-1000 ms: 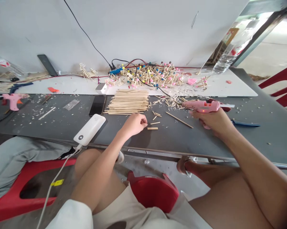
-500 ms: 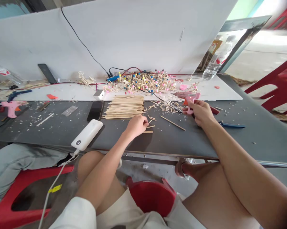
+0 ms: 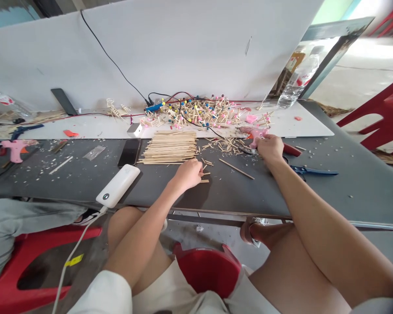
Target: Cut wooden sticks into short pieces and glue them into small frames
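My left hand (image 3: pixel 190 173) is closed near the table's front, its fingertips pinching a short wooden stick (image 3: pixel 206 174). Another short stick piece (image 3: pixel 204 181) lies just below it. Behind that hand is a flat stack of long thin sticks (image 3: pixel 170 147). My right hand (image 3: pixel 270 148) is closed around the handle of a pink glue gun (image 3: pixel 258 136), whose nozzle points left. Left of the gun lies a heap of short cut sticks (image 3: pixel 229 145). One longer stick (image 3: pixel 237 169) rests between my hands.
Blue scissors (image 3: pixel 316 171) lie right of my right hand. A white power bank (image 3: pixel 118 185) and a black phone (image 3: pixel 129 152) are at left. Sticks with coloured balls (image 3: pixel 196 111) are piled behind. Water bottle (image 3: pixel 299 78) stands back right; another person's leg (image 3: pixel 32 220) is at left.
My right hand has moved slightly left with the glue gun, and more of the scissors shows. My left hand has barely shifted.
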`<action>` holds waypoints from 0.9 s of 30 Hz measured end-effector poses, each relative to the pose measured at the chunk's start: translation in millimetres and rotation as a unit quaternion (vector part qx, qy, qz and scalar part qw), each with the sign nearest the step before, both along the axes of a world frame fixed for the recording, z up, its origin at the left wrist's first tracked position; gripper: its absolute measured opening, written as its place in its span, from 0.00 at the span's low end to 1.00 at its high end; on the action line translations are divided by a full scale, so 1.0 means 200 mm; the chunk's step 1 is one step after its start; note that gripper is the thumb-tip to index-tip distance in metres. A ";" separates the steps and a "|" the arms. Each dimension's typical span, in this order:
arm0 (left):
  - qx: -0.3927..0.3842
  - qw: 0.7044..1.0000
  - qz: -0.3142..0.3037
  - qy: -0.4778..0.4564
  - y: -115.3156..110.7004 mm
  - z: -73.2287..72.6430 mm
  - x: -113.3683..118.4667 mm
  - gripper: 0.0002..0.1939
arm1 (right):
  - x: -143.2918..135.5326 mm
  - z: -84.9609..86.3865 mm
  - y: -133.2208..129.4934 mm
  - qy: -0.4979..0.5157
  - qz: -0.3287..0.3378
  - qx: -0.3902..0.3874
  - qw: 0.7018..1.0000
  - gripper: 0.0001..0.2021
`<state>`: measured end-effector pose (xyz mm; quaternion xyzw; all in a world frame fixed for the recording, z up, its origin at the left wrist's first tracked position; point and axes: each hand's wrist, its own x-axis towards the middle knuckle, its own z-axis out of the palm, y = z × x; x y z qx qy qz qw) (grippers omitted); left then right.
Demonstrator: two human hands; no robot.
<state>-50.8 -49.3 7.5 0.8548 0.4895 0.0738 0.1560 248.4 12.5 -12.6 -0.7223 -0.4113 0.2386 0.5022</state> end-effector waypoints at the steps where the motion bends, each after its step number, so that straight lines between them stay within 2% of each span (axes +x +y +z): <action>1: 0.004 1.000 -0.002 0.014 0.00 0.00 0.00 0.05 | 0.00 0.02 -0.02 -0.048 -0.020 0.002 0.999 0.07; 3: 0.010 0.999 0.000 0.034 -0.01 0.01 -0.02 0.05 | -0.03 0.07 -0.07 -0.147 -0.025 0.018 0.989 0.11; 4: 0.014 0.999 0.003 0.038 -0.01 0.01 -0.02 0.05 | -0.07 0.09 -0.10 -0.187 0.006 0.025 0.982 0.12; 8: 0.046 0.999 -0.007 0.017 -0.04 0.00 -0.05 0.07 | -0.29 0.11 -0.26 -0.232 0.187 0.030 0.954 0.08; 10: 0.065 0.998 -0.014 -0.011 -0.05 -0.01 -0.06 0.07 | -0.40 0.08 -0.35 -0.240 0.295 0.063 0.923 0.07; 12: 0.082 0.996 -0.018 -0.041 -0.07 -0.02 -0.07 0.07 | -0.48 0.06 -0.43 -0.248 0.342 0.096 0.901 0.07; 17: 0.110 0.989 -0.032 -0.097 -0.10 -0.03 -0.11 0.07 | -0.54 0.02 -0.53 -0.233 0.362 0.102 0.897 0.06; 22: 0.125 0.985 -0.052 -0.109 -0.14 -0.01 -0.13 0.06 | -0.57 0.00 -0.55 -0.201 0.358 0.126 0.903 0.06; 27: 0.129 0.984 -0.076 -0.097 -0.16 -0.02 -0.13 0.06 | -0.61 -0.01 -0.55 -0.207 0.374 0.136 0.894 0.05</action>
